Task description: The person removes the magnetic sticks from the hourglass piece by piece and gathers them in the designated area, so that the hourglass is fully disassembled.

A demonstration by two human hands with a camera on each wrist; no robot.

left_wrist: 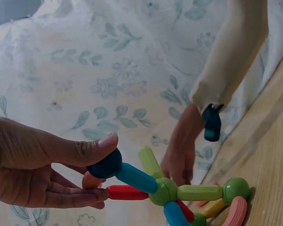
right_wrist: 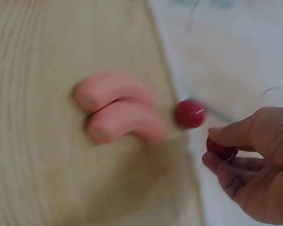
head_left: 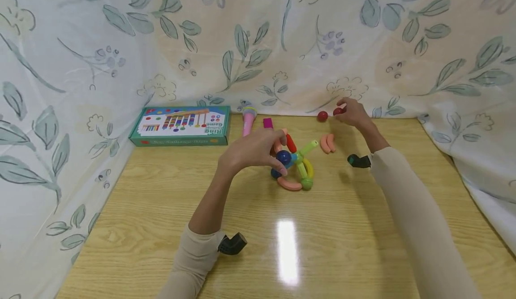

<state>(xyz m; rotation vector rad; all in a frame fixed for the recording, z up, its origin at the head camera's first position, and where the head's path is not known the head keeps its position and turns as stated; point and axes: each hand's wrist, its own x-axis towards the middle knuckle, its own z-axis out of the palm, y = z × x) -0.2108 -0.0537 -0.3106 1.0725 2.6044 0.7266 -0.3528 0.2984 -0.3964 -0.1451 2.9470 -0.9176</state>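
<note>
My left hand (head_left: 254,150) grips a toy structure of coloured balls and sticks (head_left: 302,170). In the left wrist view the thumb presses a dark blue ball (left_wrist: 105,164) from above, and the fingers lie under it near a red stick (left_wrist: 128,192). Green balls, light green and blue sticks and curved pieces make up the rest, low over or on the table. My right hand (head_left: 354,113), at the table's far edge, pinches a red ball (right_wrist: 221,149) between thumb and fingers. Beside it sits a second red ball (head_left: 322,116). Two curved pink sticks (head_left: 328,143) lie together nearby.
A green game box (head_left: 180,126) lies at the back left of the wooden table (head_left: 153,227). A pink toy microphone (head_left: 249,122) and a magenta block (head_left: 268,123) are behind my left hand. Floral cloth (head_left: 258,43) hangs along the back and sides.
</note>
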